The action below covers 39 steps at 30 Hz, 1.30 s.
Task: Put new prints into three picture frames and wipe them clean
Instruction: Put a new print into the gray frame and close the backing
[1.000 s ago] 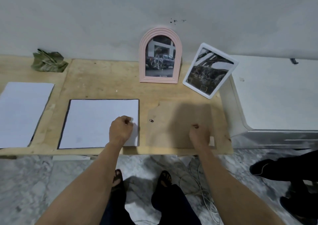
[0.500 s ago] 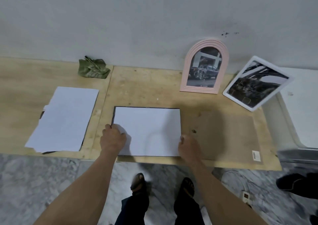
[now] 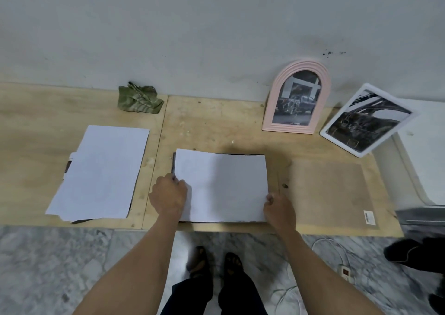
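White sheet [image 3: 221,184] (face-down) in both grips: left hand [image 3: 168,195], right hand [image 3: 279,210].

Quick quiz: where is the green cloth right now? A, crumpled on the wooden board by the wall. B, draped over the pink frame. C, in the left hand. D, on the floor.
A: the cloth lies crumpled on the board against the wall, apart from both hands.

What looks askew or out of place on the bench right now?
The white frame sits tilted on its corner, propped against the white box, unlike the pink arched frame, which stands upright. The left paper stack is fanned unevenly. Nothing looks spilled or broken.
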### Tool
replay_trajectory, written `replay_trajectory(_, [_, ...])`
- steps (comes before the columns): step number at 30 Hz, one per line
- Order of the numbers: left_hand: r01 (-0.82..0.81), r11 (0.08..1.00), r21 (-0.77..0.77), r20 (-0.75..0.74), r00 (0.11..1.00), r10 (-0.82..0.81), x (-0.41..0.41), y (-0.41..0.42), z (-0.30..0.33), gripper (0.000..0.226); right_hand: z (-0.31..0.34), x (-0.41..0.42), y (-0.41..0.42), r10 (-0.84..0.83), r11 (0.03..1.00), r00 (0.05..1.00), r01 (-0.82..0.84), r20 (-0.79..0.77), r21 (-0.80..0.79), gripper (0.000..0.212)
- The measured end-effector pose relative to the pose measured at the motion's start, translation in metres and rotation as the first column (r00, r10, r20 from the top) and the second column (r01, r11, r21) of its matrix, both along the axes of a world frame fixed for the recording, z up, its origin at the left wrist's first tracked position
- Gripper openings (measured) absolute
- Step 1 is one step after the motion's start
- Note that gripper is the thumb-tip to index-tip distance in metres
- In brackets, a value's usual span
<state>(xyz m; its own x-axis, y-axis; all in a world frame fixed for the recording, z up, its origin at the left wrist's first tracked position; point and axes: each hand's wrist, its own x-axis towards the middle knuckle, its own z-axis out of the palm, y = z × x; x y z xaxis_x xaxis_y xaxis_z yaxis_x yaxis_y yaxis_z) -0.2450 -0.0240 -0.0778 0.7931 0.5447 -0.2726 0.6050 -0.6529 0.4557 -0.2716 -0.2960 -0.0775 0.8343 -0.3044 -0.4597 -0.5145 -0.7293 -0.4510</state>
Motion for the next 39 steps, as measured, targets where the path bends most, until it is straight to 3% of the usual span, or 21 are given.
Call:
replay_trajectory(3, [-0.031, 0.997, -0.074, 0.056, 0.998, 0.035, -0.003, -0.002, 0.001, 0.005, 0.002, 0.001, 0.000, 0.004, 1.000, 1.000, -0.004, -0.023, -0.004, 0.027])
replay_trajectory(5, [-0.079, 0.973, -0.219, 0.123, 0.986, 0.108, -0.006, -0.005, 0.005, 0.003, 0.006, 0.001, 0.000, 0.011, 1.000, 1.000, -0.011, -0.025, -0.017, 0.024])
replay_trajectory(9, [-0.131, 0.841, -0.524, 0.175, 0.951, 0.256, -0.009, 0.000, 0.016, 0.006, 0.023, 0.004, -0.001, -0.009, 0.999, 1.000, 0.009, 0.000, 0.036, 0.010])
replay_trajectory(11, [-0.145, 0.683, -0.716, 0.136, 0.930, 0.340, -0.010, 0.009, 0.027, 0.008, 0.038, 0.008, 0.000, -0.046, 0.993, 0.999, 0.045, 0.011, 0.107, 0.007])
replay_trajectory(13, [-0.186, 0.438, -0.880, 0.012, 0.912, 0.411, -0.014, 0.021, 0.042, 0.011, 0.062, 0.019, 0.008, -0.119, 0.959, 0.993, 0.118, -0.013, 0.259, 0.030])
replay_trajectory(15, [-0.176, 0.227, -0.958, -0.066, 0.903, 0.424, -0.023, 0.038, 0.059, 0.009, 0.074, 0.036, 0.020, -0.156, 0.856, 0.984, 0.177, -0.084, 0.485, 0.031])
replay_trajectory(18, [-0.147, 0.052, -0.988, -0.096, 0.834, 0.543, -0.042, 0.067, 0.068, 0.011, 0.083, 0.064, 0.043, -0.029, 0.767, 0.990, 0.112, -0.140, 0.632, 0.026])
replay_trajectory(21, [-0.129, -0.040, -0.991, -0.120, 0.707, 0.697, -0.071, 0.105, 0.068, 0.010, 0.095, 0.083, 0.081, 0.059, 0.753, 0.994, 0.017, -0.093, 0.658, 0.036])
replay_trajectory(22, [-0.124, -0.065, -0.990, -0.132, 0.671, 0.730, -0.080, 0.117, 0.066, 0.008, 0.101, 0.087, 0.097, 0.093, 0.745, 0.993, -0.021, -0.074, 0.667, 0.028])
replay_trajectory(24, [-0.154, -0.049, -0.987, -0.134, 0.606, 0.784, -0.100, 0.146, 0.061, 0.010, 0.105, 0.098, 0.136, 0.178, 0.731, 0.984, -0.121, -0.017, 0.672, 0.024])
replay_trajectory(27, [-0.285, 0.050, -0.957, -0.115, 0.535, 0.837, -0.116, 0.188, 0.057, 0.025, 0.106, 0.118, 0.205, 0.292, 0.737, 0.956, -0.248, 0.036, 0.629, 0.015])
replay_trajectory(31, [-0.429, 0.133, -0.894, -0.081, 0.445, 0.892, -0.115, 0.252, 0.052, 0.009, 0.104, 0.154, 0.310, 0.456, 0.738, 0.884, -0.441, 0.105, 0.511, 0.027])
replay_trajectory(35, [-0.500, 0.152, -0.853, -0.064, 0.389, 0.919, -0.100, 0.325, 0.039, 0.017, 0.094, 0.202, 0.422, 0.559, 0.724, 0.820, -0.556, 0.127, 0.409, 0.035])
replay_trajectory(39, [-0.609, 0.208, -0.765, -0.060, 0.390, 0.919, -0.077, 0.384, 0.020, 0.018, 0.065, 0.245, 0.517, 0.648, 0.708, 0.750, -0.657, 0.134, 0.259, 0.032])
